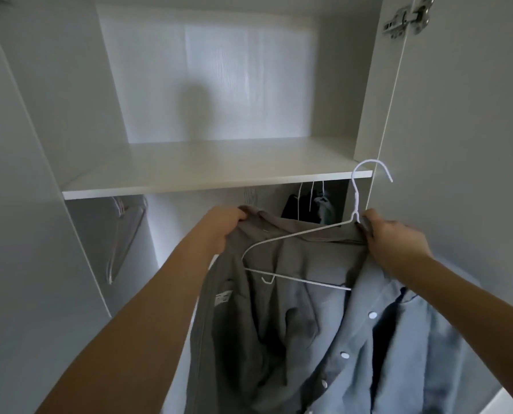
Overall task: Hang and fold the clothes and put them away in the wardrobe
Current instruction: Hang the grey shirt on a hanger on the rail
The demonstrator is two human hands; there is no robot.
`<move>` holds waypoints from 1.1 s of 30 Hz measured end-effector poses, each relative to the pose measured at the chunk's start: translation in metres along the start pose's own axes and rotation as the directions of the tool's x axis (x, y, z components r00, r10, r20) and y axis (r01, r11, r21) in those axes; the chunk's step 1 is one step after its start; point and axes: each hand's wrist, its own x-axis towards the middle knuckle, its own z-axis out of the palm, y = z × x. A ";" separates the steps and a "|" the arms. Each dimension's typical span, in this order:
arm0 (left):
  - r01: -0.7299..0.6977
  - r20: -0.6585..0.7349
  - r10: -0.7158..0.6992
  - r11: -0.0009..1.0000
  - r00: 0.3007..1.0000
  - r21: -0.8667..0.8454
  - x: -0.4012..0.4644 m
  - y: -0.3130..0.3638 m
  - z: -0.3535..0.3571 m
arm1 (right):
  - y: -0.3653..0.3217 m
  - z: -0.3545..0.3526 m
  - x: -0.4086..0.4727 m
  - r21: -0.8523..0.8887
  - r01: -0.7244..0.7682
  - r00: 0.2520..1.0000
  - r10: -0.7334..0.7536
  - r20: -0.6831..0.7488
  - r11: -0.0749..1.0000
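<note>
While both hands (303,231) grip it — shirt (294,324) on hanger (297,234).

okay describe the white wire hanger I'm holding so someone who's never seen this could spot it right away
Start at the open wardrobe's white shelf; just below its front edge, two hands hold up a grey button shirt. The white wire hanger lies across the shirt's collar, its neck pinched by the right hand. Unlike the hangers already on the rail behind, its hook is free, poking above the shelf edge.

Plain grey shirt (279,309) with white snap buttons (372,315) and a small white chest label; white wire hanger (297,252); white wardrobe shelf (213,171); dark garments (306,209) below the shelf.
</note>
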 end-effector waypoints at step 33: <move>-0.325 0.074 0.507 0.428 0.859 0.843 -0.030 -0.054 -0.003 | -0.126 -0.012 0.004 0.845 -0.424 0.904 0.098 0.416 0.326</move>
